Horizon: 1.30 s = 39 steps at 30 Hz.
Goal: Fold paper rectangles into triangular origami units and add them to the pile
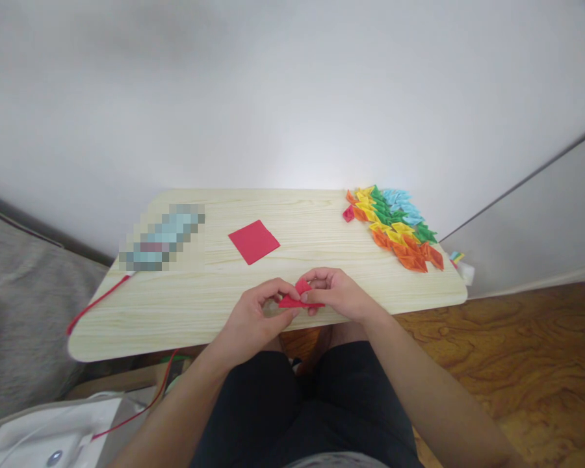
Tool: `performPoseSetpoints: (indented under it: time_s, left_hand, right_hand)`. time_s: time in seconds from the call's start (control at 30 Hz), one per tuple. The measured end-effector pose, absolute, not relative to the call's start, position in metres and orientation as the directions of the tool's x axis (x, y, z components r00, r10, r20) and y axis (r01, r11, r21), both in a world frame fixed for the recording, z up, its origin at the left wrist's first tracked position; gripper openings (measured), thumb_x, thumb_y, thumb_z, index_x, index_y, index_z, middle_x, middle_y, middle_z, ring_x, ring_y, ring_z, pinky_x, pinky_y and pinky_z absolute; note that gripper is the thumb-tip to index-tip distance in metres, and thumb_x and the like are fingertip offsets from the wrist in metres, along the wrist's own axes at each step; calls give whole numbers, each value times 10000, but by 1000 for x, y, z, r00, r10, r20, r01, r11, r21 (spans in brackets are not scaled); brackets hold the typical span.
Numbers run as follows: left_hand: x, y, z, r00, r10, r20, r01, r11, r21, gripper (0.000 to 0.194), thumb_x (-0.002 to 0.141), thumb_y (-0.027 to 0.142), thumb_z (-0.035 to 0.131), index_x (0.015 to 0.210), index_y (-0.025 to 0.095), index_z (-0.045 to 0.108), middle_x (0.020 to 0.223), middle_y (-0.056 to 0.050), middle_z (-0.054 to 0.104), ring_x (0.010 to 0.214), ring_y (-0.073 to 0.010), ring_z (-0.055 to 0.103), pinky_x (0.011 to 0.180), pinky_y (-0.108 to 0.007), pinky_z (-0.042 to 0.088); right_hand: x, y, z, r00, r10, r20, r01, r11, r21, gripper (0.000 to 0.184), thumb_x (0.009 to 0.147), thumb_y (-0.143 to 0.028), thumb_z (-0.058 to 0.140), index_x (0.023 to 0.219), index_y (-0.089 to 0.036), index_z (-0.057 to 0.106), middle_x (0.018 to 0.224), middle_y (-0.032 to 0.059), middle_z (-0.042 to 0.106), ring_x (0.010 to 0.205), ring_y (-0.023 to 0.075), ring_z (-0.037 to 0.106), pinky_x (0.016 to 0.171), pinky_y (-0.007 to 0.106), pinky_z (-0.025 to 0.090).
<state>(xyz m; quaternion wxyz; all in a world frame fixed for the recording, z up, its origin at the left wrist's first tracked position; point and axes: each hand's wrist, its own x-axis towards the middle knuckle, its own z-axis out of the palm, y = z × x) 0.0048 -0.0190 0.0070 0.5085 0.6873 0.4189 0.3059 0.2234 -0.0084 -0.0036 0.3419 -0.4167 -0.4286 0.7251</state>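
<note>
Between my two hands, over the front edge of the table, is a partly folded piece of red origami paper (288,302). My left hand (266,311) pinches its left side with thumb and fingers. From the right, my right hand (334,292) grips the other side, thumb pressed on the middle fold. A pointed flap stands up between the hands; fingers hide part of the paper. Beyond my left hand, a flat square of red paper (254,242) lies on the tabletop.
Rows of folded paper pieces (394,224) in orange, yellow, green and blue lie at the right end of the wooden table (175,305). A small red folded piece (348,213) sits beside them. At the left lies a blurred-out device (163,239) with a red cable (97,303).
</note>
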Motion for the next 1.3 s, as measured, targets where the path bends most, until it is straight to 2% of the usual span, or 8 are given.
performPoseSetpoints:
  time_s: [0.17,0.27,0.4,0.57,0.83,1.03,1.2,1.3]
  left_hand:
    - [7,-19,7,464,886,-7,221,-108,969,136,890,240,714,1023,210,725,1018,-60,733,1004,-242,658,955,-386,500]
    - [8,-20,7,462,887,-6,199,-96,975,149,889,247,726,1033,207,725,1036,-68,733,1022,-247,657,969,-393,504]
    - [9,-20,6,459,888,0,158,-82,984,166,886,241,739,1048,202,729,1053,-73,739,1030,-246,660,976,-393,504]
    - [11,-20,4,448,894,-9,80,-30,996,188,870,237,769,1048,192,729,1074,-80,752,1035,-246,676,976,-389,500]
    - [13,-21,7,455,891,-18,42,-2,999,259,860,274,803,1097,192,738,1075,-86,761,1039,-243,684,968,-374,497]
    - [15,-21,6,412,911,-2,80,-34,996,135,875,206,743,1008,201,718,954,-41,718,938,-207,642,887,-332,474]
    - [19,-22,3,384,923,-12,69,-16,998,69,864,190,717,927,200,690,878,-15,663,855,-182,595,797,-301,450]
    - [20,-22,1,362,932,-27,45,12,999,64,844,186,718,894,196,680,858,-11,653,840,-180,588,782,-297,446]
  right_hand:
    - [230,-9,-2,-448,845,-292,-149,-393,-907,511,760,-242,851,1230,-199,658,786,-9,774,573,123,678,628,259,560]
    - [232,-9,-3,-463,847,-261,-169,-373,-912,567,782,-221,833,1309,-236,624,806,-15,784,583,123,674,641,264,562]
    - [232,-9,-4,-472,850,-235,-205,-365,-908,460,800,-224,832,1234,-223,679,800,-10,780,593,121,676,652,261,559]
    - [229,-9,-5,-460,854,-243,-232,-380,-895,304,840,-289,812,1118,-192,739,889,14,787,655,114,682,669,249,553]
    - [229,-7,-11,-463,848,-256,-214,-388,-897,321,825,-323,832,1107,-182,768,900,40,792,666,134,674,660,266,544]
    - [230,-9,-9,-459,861,-219,-202,-341,-918,373,842,-319,831,1176,-182,733,754,-1,734,633,129,635,638,252,481]
    - [228,-13,-8,-432,885,-177,-211,-290,-934,397,844,-317,840,1197,-219,686,801,-27,710,619,99,568,628,235,421]
    - [226,-14,-10,-426,890,-162,-217,-275,-937,401,844,-327,842,1191,-225,670,759,-47,676,595,94,534,606,231,396]
